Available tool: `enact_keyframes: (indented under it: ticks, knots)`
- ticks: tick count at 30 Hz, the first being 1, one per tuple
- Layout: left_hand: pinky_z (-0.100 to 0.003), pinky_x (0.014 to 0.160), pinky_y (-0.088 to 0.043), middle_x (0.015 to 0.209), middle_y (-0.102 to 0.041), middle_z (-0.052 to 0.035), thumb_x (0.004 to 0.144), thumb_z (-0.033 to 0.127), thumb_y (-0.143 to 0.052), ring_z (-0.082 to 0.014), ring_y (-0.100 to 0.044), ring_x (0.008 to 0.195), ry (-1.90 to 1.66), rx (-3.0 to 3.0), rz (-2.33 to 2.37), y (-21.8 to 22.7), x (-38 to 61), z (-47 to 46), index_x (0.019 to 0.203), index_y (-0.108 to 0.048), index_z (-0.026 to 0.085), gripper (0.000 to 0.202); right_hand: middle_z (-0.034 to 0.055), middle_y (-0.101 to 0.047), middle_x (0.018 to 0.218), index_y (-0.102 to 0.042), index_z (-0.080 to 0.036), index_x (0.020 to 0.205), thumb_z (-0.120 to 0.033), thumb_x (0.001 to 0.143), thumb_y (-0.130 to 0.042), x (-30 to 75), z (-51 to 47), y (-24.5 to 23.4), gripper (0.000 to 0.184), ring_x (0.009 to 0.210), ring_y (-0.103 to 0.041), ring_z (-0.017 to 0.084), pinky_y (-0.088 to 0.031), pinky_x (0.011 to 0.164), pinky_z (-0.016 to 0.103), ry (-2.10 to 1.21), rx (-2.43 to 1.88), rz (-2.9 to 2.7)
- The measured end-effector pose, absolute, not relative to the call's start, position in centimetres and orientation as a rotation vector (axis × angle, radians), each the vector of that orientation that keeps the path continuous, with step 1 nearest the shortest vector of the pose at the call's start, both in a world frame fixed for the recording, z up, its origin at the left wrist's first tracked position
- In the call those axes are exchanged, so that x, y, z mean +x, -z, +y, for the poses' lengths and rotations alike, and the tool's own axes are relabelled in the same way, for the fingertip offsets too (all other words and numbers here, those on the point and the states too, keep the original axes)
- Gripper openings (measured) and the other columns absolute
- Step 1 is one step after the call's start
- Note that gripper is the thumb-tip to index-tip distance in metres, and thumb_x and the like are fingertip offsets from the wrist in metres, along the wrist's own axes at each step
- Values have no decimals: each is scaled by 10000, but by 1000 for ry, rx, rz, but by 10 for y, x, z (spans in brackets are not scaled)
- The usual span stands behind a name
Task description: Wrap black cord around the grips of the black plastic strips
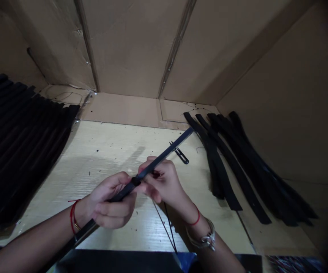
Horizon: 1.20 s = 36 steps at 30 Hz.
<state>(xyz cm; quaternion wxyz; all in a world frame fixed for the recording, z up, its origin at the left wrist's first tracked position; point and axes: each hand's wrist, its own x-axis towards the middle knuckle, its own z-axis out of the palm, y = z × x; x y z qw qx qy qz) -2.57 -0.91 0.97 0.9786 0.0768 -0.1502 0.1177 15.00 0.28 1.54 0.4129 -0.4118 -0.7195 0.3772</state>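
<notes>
My left hand (114, 201) is closed around a long, narrow black strip (122, 193) that slants from lower left to upper right. Past its fingers, a flat, smoother dark bar (166, 151) continues the line from a darker end at the thumb. My right hand (165, 180) is closed with bent fingers at that junction, partly behind the bar; its exact grip is hidden. Thin dark cords (166, 225) hang below the right hand toward the table's front edge. Beyond the bar, small black thread snips (181, 154) lie on the pale table (95, 151).
A large row of black strips (18, 148) lies at the left. Several loose black strips (235, 167) are spread at the right. Brown cardboard panels (132, 45) wall the back and sides. Dark material (118, 261) borders the front edge; small scraps dot the table.
</notes>
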Motion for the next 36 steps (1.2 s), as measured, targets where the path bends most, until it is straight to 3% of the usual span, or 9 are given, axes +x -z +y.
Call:
enact_keyframes:
  ticks: [4, 7, 10, 12, 16, 21, 26, 31, 36]
  knots:
    - [-110, 287, -292, 409, -346, 59, 1026, 308, -268, -74, -237, 249, -322, 359, -192, -7, -21, -14, 1064, -550, 176, 314, 49, -486, 875, -617, -173, 771, -112, 841, -563, 156, 9, -16, 108, 867, -530, 182, -468, 760, 333, -716, -970, -1964]
    - [-111, 329, -330, 440, -379, 47, 1034, 301, -281, -76, -311, 297, -298, 473, -145, -8, -19, -24, 1033, -517, 173, 268, 73, -399, 1017, -617, -182, 763, -237, 867, -605, 167, 21, -19, 118, 1055, -480, 225, -425, 961, 418, -764, -963, -1981]
    - [-104, 338, -312, 462, -389, 50, 1036, 268, -312, -62, -314, 316, -337, 565, -40, -10, -18, -30, 1020, -483, 159, 204, 72, -430, 1034, -608, -183, 695, -271, 858, -645, 188, 32, -25, 189, 1109, -487, 236, -370, 1037, 449, -890, -1003, -1860]
    - [-104, 336, -303, 459, -384, 57, 1043, 271, -313, -56, -302, 315, -359, 601, 23, -8, -17, -32, 1009, -470, 154, 199, 64, -497, 988, -607, -185, 679, -266, 857, -658, 207, 35, -31, 202, 1040, -538, 223, -408, 994, 437, -1040, -950, -1743]
    - [-124, 340, -340, 474, -430, 51, 1029, 301, -379, -75, -384, 338, -179, 664, 73, 2, -9, -37, 1013, -448, 158, 160, 29, -513, 790, -593, -167, 664, -311, 825, -713, 238, 30, -43, 246, 717, -558, 152, -467, 676, 304, -1441, -899, -1530]
    - [-118, 352, -349, 477, -454, 48, 1017, 275, -384, -74, -414, 354, -109, 778, 157, 7, -3, -42, 999, -444, 161, 130, -3, -454, 640, -573, -139, 632, -452, 705, -801, 257, 24, -49, 394, 512, -327, 67, -211, 431, 215, -1705, -1131, -1383]
    - [-128, 341, -311, 465, -430, 56, 1014, 288, -338, -77, -387, 349, -83, 821, 211, 0, -2, -40, 974, -419, 173, 146, -41, -408, 525, -538, -154, 562, -441, 631, -845, 283, 19, -66, 427, 475, -307, 63, -206, 411, 205, -1498, -1328, -1502]
    - [-130, 379, -311, 496, -428, 58, 1041, 348, -342, -65, -391, 391, -116, 1074, 393, -4, -4, -37, 1027, -416, 161, 201, 4, -545, 554, -603, -175, 609, -338, 641, -842, 277, -4, -103, 291, 497, -480, 110, -368, 436, 223, -1163, -1556, -1789]
    - [-136, 429, -349, 535, -419, 64, 1054, 360, -350, -51, -380, 427, -481, 1391, 744, 7, -9, -19, 1113, -463, 141, 252, 14, -584, 564, -652, -185, 703, -358, 784, -743, 217, -21, -112, 212, 488, -474, 119, -346, 413, 235, -156, -1589, -1827]
